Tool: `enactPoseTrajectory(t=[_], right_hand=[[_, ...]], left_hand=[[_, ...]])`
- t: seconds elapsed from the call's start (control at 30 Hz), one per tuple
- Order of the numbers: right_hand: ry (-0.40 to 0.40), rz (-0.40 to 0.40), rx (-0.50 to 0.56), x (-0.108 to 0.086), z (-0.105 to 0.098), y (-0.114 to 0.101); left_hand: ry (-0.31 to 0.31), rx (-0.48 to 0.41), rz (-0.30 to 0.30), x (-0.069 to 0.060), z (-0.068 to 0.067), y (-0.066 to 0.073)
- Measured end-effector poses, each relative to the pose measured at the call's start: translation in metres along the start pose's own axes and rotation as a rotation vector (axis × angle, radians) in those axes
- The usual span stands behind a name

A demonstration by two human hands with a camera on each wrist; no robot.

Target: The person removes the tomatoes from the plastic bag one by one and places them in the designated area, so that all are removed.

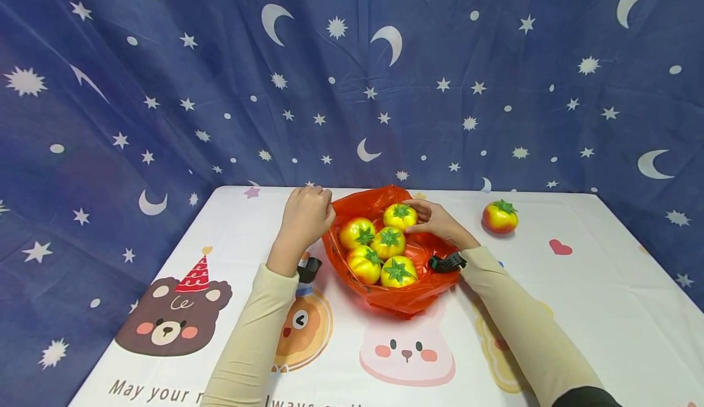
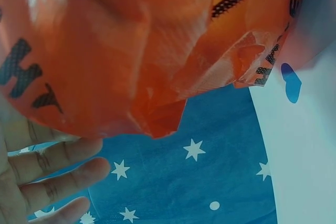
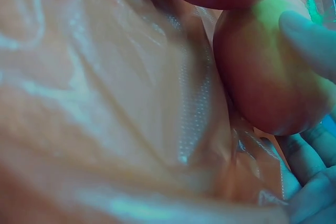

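A red plastic bag [image 1: 379, 297] sits wide-mouthed on the table with several yellow-and-red toy tomatoes [image 1: 363, 264] with green leafy tops inside. At its left rim, my left hand [image 1: 308, 211] holds the bag's edge; the left wrist view shows fingers [image 2: 79, 177] against the printed bag wall [image 2: 105, 66], the thumb hidden. My right hand [image 1: 434, 220] reaches into the far right of the bag and grips a tomato [image 1: 400, 216]. In the right wrist view, the thumb [image 3: 310, 40] lies on one side of that tomato [image 3: 268, 77] and the fingers are beneath.
Another tomato [image 1: 500, 217] stands on the table to the right of the bag. The white tablecloth [image 1: 594, 309] has printed cartoon animals. Behind the table hangs a blue curtain [image 1: 352, 120] with moons and stars.
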State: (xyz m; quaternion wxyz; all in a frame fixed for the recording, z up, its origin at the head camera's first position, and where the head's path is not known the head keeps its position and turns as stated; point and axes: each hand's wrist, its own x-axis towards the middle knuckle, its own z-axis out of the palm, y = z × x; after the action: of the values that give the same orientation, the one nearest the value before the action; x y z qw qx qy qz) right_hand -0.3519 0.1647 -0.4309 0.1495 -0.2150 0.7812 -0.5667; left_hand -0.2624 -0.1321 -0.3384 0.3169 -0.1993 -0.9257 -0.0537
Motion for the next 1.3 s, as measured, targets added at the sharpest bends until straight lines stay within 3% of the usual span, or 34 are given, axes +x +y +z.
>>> enactPoseTrajectory(t=[0.73, 1.03, 1.3], right_hand=[[0.032, -0.026, 0.005, -0.007, -0.008, -0.008], [0.065, 0.002, 0.009, -0.012, -0.010, -0.016], [0.078, -0.028, -0.010, -0.017, -0.014, -0.022]], left_hand=[[0.009, 0.043, -0.004, -0.001, 0.000, 0.000], [-0.022, 0.036, -0.017, -0.001, -0.001, 0.001], [-0.050, 0.028, -0.013, -0.001, -0.001, 0.001]])
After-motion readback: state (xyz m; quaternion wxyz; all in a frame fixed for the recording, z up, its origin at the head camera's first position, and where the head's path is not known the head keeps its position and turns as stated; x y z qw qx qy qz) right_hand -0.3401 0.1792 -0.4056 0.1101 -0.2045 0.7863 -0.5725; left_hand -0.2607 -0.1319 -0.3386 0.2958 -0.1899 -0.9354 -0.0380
